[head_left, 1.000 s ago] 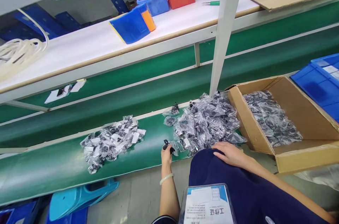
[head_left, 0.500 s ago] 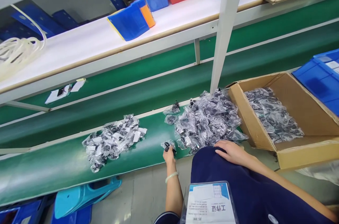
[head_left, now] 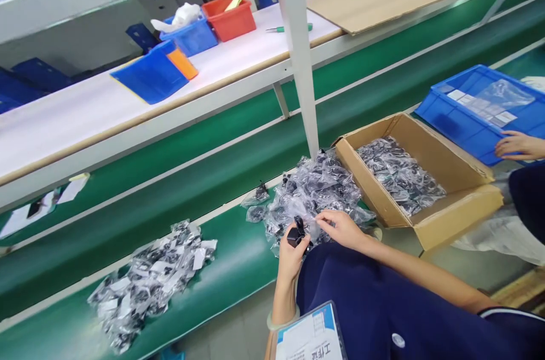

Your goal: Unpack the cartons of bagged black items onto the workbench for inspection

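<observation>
My left hand [head_left: 290, 255] is closed around a black power adapter [head_left: 293, 237] with a bundled cord, close to my lap. Beside it, my right hand [head_left: 344, 230] pinches what looks like the edge of a clear plastic bag [head_left: 313, 228]; the bag's outline blends into the pile behind. That pile of bagged black adapters [head_left: 327, 184] lies on the green conveyor belt [head_left: 238, 258], just beyond both hands. Farther left on the belt is a second heap of bagged pieces with white labels [head_left: 153, 277].
Right of the pile stands an open cardboard box [head_left: 464, 189] partly filled with bagged items. A blue crate [head_left: 460, 121] sits behind it, with another person's hand [head_left: 517, 145] at its rim. A white post [head_left: 300, 65] rises past the pile; a shelf [head_left: 238, 73] runs above the belt.
My left hand has lifted the adapter from the belt and moved right. My right hand has left my lap and now pinches beside it. The view has turned right; another person's hand appears.
</observation>
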The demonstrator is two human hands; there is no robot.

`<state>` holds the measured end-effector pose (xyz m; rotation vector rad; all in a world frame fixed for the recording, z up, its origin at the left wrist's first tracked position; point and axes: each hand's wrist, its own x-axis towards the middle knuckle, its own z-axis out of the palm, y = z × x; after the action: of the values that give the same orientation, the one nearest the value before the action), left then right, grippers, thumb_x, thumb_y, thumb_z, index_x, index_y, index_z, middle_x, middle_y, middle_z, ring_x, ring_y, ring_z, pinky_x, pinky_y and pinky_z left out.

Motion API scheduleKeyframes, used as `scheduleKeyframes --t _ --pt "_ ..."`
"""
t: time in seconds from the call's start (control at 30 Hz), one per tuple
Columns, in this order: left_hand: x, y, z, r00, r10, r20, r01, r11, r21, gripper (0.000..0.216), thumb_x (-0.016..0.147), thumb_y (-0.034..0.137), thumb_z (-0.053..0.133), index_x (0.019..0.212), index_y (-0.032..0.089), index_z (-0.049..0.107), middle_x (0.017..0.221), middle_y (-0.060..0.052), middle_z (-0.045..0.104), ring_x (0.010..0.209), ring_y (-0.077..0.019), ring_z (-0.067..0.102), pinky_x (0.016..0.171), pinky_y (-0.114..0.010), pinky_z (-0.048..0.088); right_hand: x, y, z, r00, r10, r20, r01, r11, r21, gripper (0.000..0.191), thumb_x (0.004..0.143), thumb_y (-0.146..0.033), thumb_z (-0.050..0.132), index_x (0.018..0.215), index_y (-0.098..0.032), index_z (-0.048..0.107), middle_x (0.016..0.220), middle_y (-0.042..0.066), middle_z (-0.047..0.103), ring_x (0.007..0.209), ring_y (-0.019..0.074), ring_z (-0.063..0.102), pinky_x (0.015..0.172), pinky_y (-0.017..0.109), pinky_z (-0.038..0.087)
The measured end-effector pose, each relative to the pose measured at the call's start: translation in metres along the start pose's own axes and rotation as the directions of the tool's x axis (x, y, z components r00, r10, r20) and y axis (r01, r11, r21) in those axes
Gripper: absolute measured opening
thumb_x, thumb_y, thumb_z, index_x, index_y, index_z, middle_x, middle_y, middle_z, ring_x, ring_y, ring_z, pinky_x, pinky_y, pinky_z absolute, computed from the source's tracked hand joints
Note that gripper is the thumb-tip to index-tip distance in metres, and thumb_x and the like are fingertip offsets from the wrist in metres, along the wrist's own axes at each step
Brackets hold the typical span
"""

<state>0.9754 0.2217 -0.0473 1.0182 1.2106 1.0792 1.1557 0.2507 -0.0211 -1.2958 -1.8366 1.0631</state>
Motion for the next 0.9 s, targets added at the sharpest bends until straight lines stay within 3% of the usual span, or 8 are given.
scheduleKeyframes --t 0.1,0.17,0.3,0.37,0.5,0.6,0.7,0.9 --pt "-0.002 0.009 -0.001 0.999 -0.01 -0.03 0.01 1.0 0.004 0.046 0.074 0.034 0.068 0.114 0.016 0.056 0.119 -0.01 0.057 0.113 -0.0213 0.05 0.1 -0.031 0.034 -0.003 0.007 -0.015 0.984 0.142 -0.112 -0.13 0.986 0.106 0.028 0.088 -0.036 0.047 0.081 -0.014 0.061 0.071 0.002 0.06 0.065 0.0126 0.054 0.061 0.022 0.04" --pt "-0.005 0.018 0.0 1.0 0.02 -0.006 -0.02 0.999 0.043 0.042 0.075 0.034 0.066 0.112 0.016 0.057 0.115 -0.01 0.058 0.111 -0.0221 0.051 0.099 -0.032 0.035 -0.005 0.009 -0.022 0.973 0.174 -0.153 -0.154 0.979 0.132 0.027 0.086 -0.037 0.05 0.078 -0.014 0.061 0.068 0.001 0.059 0.063 0.0119 0.052 0.059 0.022 0.039" --pt "-0.01 0.033 0.017 0.97 0.017 0.244 -0.039 0.996 0.082 0.045 0.076 0.033 0.066 0.116 0.015 0.057 0.123 -0.012 0.054 0.117 -0.0249 0.048 0.104 -0.036 0.032 -0.009 0.005 -0.026 0.979 0.081 -0.185 -0.079 0.997 0.02 0.021 0.085 -0.03 0.053 0.074 -0.016 0.063 0.071 0.001 0.06 0.066 0.0115 0.052 0.063 0.022 0.037" --pt "-0.011 0.035 0.03 0.945 -0.026 0.325 -0.012 0.993 0.114 0.05 0.072 0.034 0.068 0.117 0.016 0.058 0.128 -0.012 0.051 0.122 -0.0261 0.043 0.108 -0.038 0.027 -0.011 0.0 -0.023 0.99 0.049 -0.132 -0.04 0.996 0.074 0.021 0.085 -0.026 0.051 0.073 -0.015 0.064 0.072 0.002 0.061 0.068 0.0116 0.053 0.064 0.021 0.038" --pt "-0.005 0.024 0.042 0.968 -0.113 0.225 0.088 0.989 0.119 0.057 0.065 0.045 0.072 0.112 0.015 0.061 0.118 -0.011 0.059 0.118 -0.027 0.048 0.107 -0.036 0.03 -0.014 -0.002 -0.019 0.989 0.143 -0.026 -0.121 0.91 0.397 0.021 0.083 -0.023 0.049 0.071 -0.012 0.062 0.068 0.002 0.06 0.062 0.0111 0.054 0.06 0.02 0.039" --pt "0.009 0.017 0.039 0.983 -0.089 0.16 0.055 0.977 0.207 0.057 0.058 0.055 0.072 0.096 0.013 0.066 0.101 -0.011 0.066 0.106 -0.0282 0.056 0.1 -0.034 0.039 -0.014 0.003 -0.023 0.974 0.205 -0.093 -0.135 0.864 0.485 0.017 0.08 -0.022 0.052 0.069 -0.011 0.059 0.062 0.0 0.055 0.057 0.0091 0.047 0.057 0.019 0.036" --pt "0.025 0.015 0.037 0.971 -0.046 0.236 -0.043 0.933 0.358 0.054 0.06 0.056 0.068 0.092 0.013 0.066 0.092 -0.009 0.067 0.097 -0.0271 0.059 0.09 -0.031 0.045 -0.014 0.006 -0.026 0.945 0.242 -0.219 -0.105 0.861 0.498 0.014 0.078 -0.02 0.054 0.068 -0.011 0.056 0.061 -0.002 0.05 0.058 0.0078 0.042 0.057 0.018 0.034" --pt "0.035 0.025 0.047 0.93 -0.102 0.354 -0.157 0.759 0.632 0.045 0.071 0.042 0.054 0.102 0.01 0.061 0.097 -0.013 0.065 0.092 -0.0273 0.059 0.087 -0.038 0.044 -0.018 0.007 -0.021 0.953 0.206 -0.224 -0.09 0.893 0.441 0.015 0.081 -0.023 0.052 0.072 -0.012 0.056 0.064 -0.002 0.05 0.059 0.008 0.043 0.056 0.019 0.033"
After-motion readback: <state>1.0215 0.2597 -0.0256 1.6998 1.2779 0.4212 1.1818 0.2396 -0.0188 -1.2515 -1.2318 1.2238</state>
